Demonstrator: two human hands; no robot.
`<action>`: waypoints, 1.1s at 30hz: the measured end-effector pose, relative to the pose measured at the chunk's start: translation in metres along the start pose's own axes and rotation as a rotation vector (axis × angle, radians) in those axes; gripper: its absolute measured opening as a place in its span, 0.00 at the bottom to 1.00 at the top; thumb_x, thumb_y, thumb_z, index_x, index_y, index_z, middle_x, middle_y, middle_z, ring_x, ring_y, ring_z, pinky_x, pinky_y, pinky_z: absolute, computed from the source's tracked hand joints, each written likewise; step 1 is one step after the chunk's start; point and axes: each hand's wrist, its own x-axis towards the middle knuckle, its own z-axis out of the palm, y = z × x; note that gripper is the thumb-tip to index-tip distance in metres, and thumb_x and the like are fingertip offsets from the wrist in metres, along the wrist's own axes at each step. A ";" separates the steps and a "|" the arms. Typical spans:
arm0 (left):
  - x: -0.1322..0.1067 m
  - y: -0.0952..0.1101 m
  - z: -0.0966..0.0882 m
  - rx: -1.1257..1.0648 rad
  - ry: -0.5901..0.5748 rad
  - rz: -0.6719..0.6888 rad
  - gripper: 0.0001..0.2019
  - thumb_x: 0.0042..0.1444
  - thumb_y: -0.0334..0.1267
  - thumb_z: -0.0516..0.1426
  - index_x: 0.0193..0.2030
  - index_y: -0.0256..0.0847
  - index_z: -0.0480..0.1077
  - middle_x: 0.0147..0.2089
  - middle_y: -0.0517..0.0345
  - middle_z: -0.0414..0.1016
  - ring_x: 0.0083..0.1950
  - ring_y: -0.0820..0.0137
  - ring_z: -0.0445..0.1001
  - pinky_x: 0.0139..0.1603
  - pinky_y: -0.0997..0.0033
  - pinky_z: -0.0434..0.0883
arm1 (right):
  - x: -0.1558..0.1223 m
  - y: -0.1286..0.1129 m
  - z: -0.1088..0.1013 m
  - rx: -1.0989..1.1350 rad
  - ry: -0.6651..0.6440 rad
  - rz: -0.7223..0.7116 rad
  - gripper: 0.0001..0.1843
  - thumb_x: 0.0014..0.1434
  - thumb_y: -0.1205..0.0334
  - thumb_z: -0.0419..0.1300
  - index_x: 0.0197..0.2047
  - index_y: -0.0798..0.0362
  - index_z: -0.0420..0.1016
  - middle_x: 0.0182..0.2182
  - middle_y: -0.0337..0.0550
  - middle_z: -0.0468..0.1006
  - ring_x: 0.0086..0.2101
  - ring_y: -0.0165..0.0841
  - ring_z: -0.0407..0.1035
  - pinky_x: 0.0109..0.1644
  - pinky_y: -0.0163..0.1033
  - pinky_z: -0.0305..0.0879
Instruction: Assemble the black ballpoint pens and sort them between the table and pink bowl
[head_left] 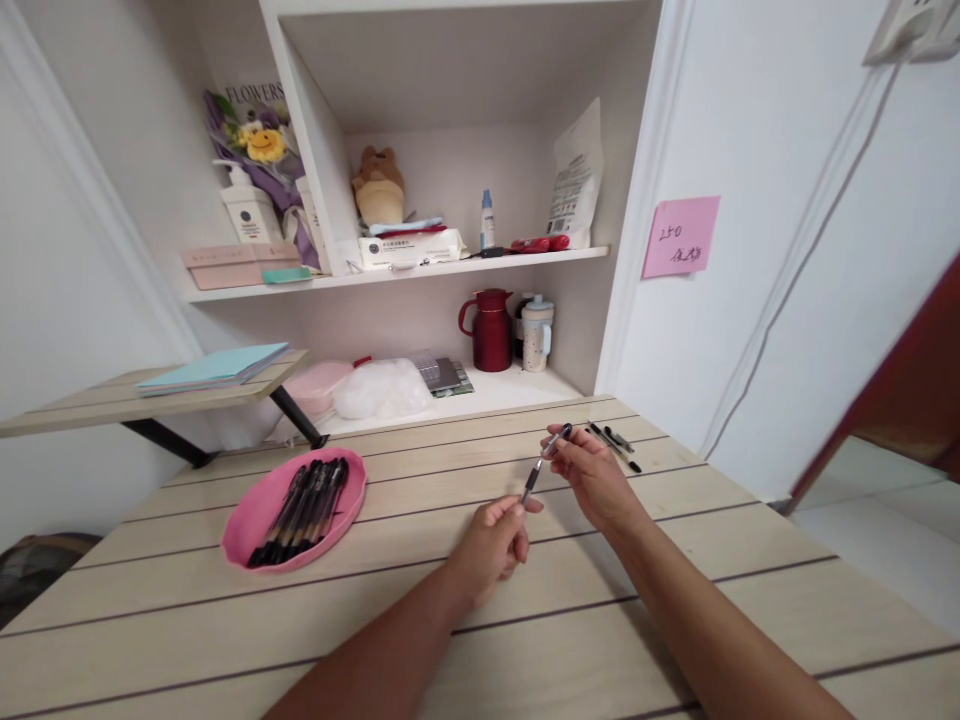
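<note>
- Black and slim, with a clear barrel, the pen (541, 462) is held slanted above the table (675, 600), toward its far right corner.
- Its lower end is pinched by the closed fingers of the left hand (491, 545). Its upper end is gripped by the right hand (592, 475).
- Work at both ends seems in hand, so a steady, aligned pinch is called for.
- More black pens (304, 510) are laid in a pink tray (352, 500) near the left edge.

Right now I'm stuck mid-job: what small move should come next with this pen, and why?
Probably carry the pen left into the tray: the left hand and right hand hold its ends above the table, and the tray already holds similar black pens.
</note>
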 end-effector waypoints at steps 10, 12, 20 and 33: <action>0.001 -0.001 -0.001 -0.012 0.014 0.005 0.23 0.50 0.52 0.52 0.47 0.36 0.64 0.16 0.70 0.58 0.12 0.85 0.42 0.13 0.80 0.39 | -0.010 0.009 0.008 -0.183 -0.114 0.107 0.14 0.41 0.57 0.64 0.32 0.54 0.70 0.24 0.38 0.73 0.22 0.26 0.62 0.26 0.33 0.54; 0.001 -0.001 -0.001 -0.029 0.017 0.001 0.23 0.49 0.53 0.52 0.45 0.37 0.63 0.15 0.70 0.58 0.11 0.85 0.42 0.13 0.81 0.39 | -0.013 0.013 0.011 -0.208 -0.152 0.115 0.13 0.43 0.57 0.63 0.32 0.54 0.70 0.22 0.37 0.72 0.21 0.25 0.62 0.25 0.33 0.54; 0.000 -0.001 0.003 -0.073 0.091 -0.011 0.13 0.52 0.46 0.50 0.37 0.38 0.62 0.15 0.69 0.58 0.11 0.85 0.42 0.13 0.80 0.37 | -0.018 0.020 0.019 -0.249 -0.140 0.147 0.11 0.45 0.58 0.62 0.32 0.54 0.69 0.20 0.34 0.69 0.19 0.24 0.60 0.26 0.32 0.54; 0.003 0.000 0.001 -0.065 0.092 -0.015 0.14 0.51 0.47 0.48 0.39 0.39 0.61 0.16 0.69 0.58 0.11 0.84 0.43 0.14 0.81 0.39 | -0.019 0.022 0.017 -0.121 -0.212 0.251 0.19 0.43 0.48 0.62 0.33 0.53 0.70 0.23 0.38 0.72 0.22 0.27 0.64 0.28 0.34 0.60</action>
